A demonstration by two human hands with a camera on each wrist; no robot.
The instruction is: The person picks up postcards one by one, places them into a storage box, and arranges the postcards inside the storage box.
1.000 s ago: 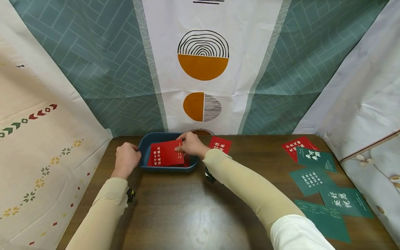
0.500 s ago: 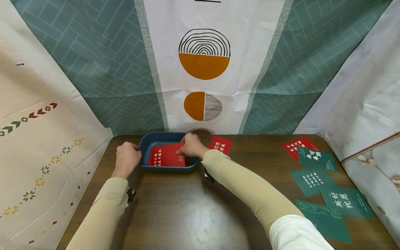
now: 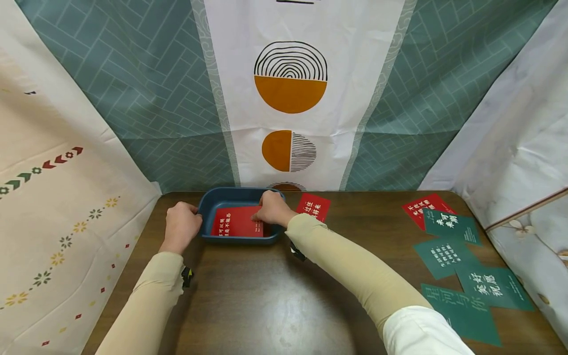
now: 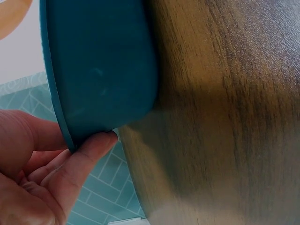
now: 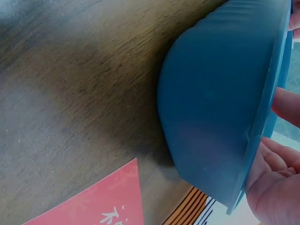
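Note:
A blue tray [image 3: 230, 239] stands at the back left of the table, with a red card [image 3: 241, 221] bearing white writing inside it. My left hand [image 3: 181, 224] pinches the tray's left rim; the left wrist view shows the thumb and fingers of that hand [image 4: 51, 171] on either side of the rim [image 4: 56, 101]. My right hand [image 3: 274, 209] reaches over the tray's right end and pinches the right edge of the red card. In the right wrist view the tray wall [image 5: 215, 98] hides the card, and the hand [image 5: 276, 183] is at the rim.
Another red card [image 3: 314, 206] lies just right of the tray. At the table's right side lie a red card [image 3: 419, 209] and several green cards [image 3: 494, 286], partly overlapping. Patterned cloth [image 3: 177, 98] hangs behind the table.
The red card in my right hand has moved down into the tray and lies lower behind the front rim. My left hand has stayed at the left rim.

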